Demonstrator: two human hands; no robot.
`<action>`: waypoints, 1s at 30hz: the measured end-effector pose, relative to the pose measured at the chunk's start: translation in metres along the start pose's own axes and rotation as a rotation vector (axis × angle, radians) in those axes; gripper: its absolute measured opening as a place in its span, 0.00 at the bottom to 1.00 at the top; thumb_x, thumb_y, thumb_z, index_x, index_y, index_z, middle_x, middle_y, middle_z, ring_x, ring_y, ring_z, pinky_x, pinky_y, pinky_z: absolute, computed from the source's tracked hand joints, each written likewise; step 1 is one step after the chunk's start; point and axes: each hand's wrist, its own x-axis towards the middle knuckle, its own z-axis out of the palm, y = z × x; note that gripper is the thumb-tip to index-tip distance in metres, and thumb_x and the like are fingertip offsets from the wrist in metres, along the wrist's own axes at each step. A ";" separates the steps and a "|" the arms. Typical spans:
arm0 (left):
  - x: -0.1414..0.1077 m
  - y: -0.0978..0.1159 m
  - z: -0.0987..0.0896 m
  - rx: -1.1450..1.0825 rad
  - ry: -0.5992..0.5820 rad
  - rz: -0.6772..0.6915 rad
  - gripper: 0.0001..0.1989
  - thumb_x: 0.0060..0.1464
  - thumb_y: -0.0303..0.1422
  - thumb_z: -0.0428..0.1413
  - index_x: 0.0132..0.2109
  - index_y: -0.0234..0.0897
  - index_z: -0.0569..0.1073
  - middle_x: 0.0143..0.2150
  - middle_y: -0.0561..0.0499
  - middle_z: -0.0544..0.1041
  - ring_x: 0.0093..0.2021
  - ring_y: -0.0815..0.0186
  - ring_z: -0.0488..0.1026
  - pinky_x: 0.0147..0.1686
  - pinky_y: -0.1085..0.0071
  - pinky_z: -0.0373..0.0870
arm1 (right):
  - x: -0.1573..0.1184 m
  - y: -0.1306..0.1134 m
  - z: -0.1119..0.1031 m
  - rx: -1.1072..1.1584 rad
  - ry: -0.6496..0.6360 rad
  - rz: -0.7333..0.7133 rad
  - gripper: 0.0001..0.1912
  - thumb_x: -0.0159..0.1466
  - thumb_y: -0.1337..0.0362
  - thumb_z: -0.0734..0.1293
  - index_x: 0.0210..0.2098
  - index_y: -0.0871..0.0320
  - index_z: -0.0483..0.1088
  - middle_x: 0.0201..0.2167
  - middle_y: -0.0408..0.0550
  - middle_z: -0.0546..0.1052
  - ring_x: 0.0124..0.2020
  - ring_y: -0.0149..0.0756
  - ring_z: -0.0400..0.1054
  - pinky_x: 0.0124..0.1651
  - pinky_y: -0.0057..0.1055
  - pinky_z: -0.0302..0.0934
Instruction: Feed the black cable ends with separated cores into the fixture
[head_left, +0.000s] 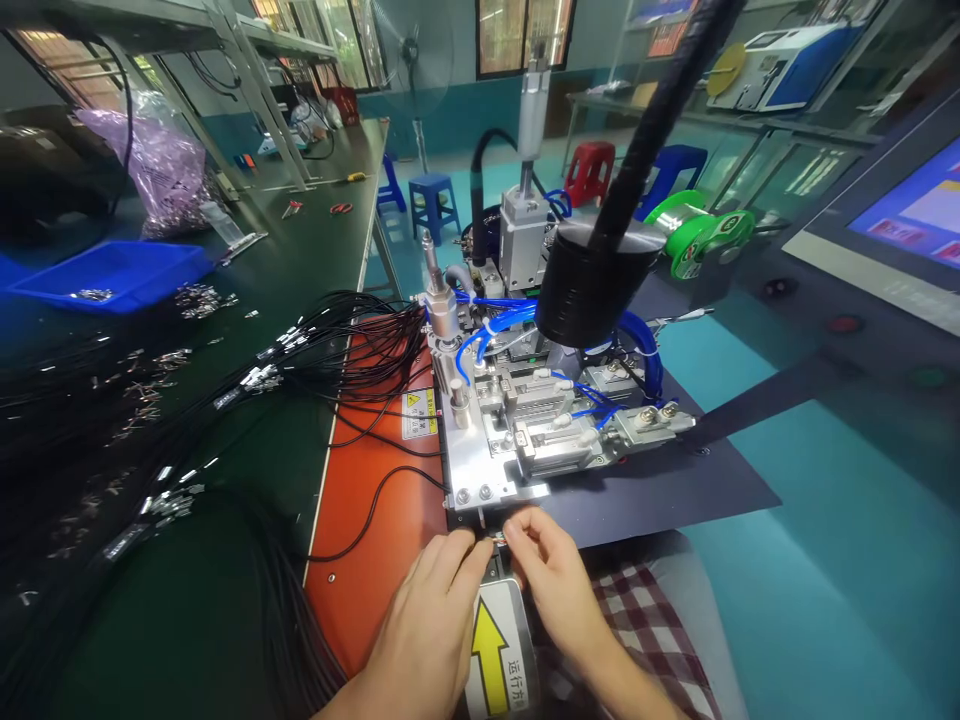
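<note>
My left hand is closed at the front edge of a metal machine, its fingertips bent over a small part hidden beneath them. Beside it my right hand makes a pinch, thumb against forefinger. Between the fingertips of both hands shows a tiny, pale piece, too small to name. Just below the hands lies a white label with a yellow arrow. One black cable runs from the left to the machine's front corner near my left hand.
Bundles of black cables with metal ends cover the dark green table at left. A blue tray stands farther back. Above the machine hangs a black cylinder on a flexible arm. A green spool and a screen are at right.
</note>
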 end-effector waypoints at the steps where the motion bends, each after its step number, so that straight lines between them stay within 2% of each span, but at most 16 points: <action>1: -0.001 0.000 0.001 -0.033 0.000 -0.022 0.24 0.54 0.18 0.42 0.57 0.32 0.63 0.51 0.40 0.69 0.46 0.57 0.67 0.44 0.59 0.72 | -0.001 0.000 0.001 -0.003 0.005 -0.013 0.15 0.65 0.54 0.60 0.27 0.55 0.60 0.18 0.35 0.59 0.19 0.28 0.54 0.23 0.26 0.49; 10: 0.001 0.001 -0.005 -0.255 0.003 -0.071 0.24 0.55 0.18 0.41 0.57 0.37 0.62 0.48 0.43 0.68 0.45 0.60 0.64 0.45 0.62 0.70 | -0.002 -0.006 -0.002 -0.068 -0.019 -0.052 0.14 0.66 0.55 0.59 0.27 0.56 0.60 0.18 0.36 0.61 0.19 0.29 0.55 0.23 0.26 0.51; 13: 0.001 0.001 -0.006 -0.276 0.002 -0.072 0.24 0.56 0.19 0.41 0.58 0.38 0.61 0.50 0.43 0.67 0.46 0.59 0.64 0.46 0.61 0.69 | -0.002 -0.007 -0.002 -0.018 -0.018 -0.010 0.15 0.65 0.53 0.60 0.27 0.56 0.60 0.17 0.36 0.61 0.19 0.29 0.54 0.24 0.27 0.50; 17: 0.000 0.002 -0.005 -0.254 -0.024 -0.082 0.25 0.55 0.18 0.41 0.59 0.39 0.60 0.51 0.43 0.66 0.48 0.58 0.63 0.47 0.58 0.68 | 0.001 -0.006 -0.001 0.090 -0.039 0.076 0.17 0.63 0.51 0.61 0.26 0.56 0.60 0.17 0.35 0.60 0.19 0.28 0.53 0.25 0.27 0.50; 23: 0.000 0.003 -0.005 -0.182 -0.048 -0.084 0.25 0.54 0.18 0.42 0.59 0.38 0.59 0.51 0.43 0.67 0.47 0.57 0.63 0.46 0.58 0.69 | 0.003 -0.004 -0.004 0.132 -0.092 0.104 0.20 0.63 0.48 0.60 0.24 0.57 0.60 0.17 0.37 0.62 0.20 0.29 0.54 0.25 0.28 0.51; 27: 0.006 0.007 -0.005 -0.077 -0.127 -0.040 0.25 0.52 0.17 0.43 0.57 0.32 0.61 0.50 0.41 0.68 0.46 0.55 0.64 0.45 0.57 0.68 | 0.001 -0.004 -0.003 0.115 -0.037 0.072 0.19 0.62 0.49 0.62 0.24 0.57 0.61 0.18 0.36 0.61 0.21 0.29 0.54 0.27 0.28 0.51; 30: 0.012 0.011 -0.006 -0.017 -0.179 -0.054 0.23 0.52 0.16 0.43 0.55 0.32 0.64 0.46 0.43 0.70 0.42 0.56 0.66 0.41 0.58 0.69 | 0.001 -0.003 0.000 0.124 -0.006 0.047 0.18 0.60 0.49 0.64 0.26 0.56 0.62 0.18 0.35 0.60 0.21 0.29 0.52 0.26 0.27 0.49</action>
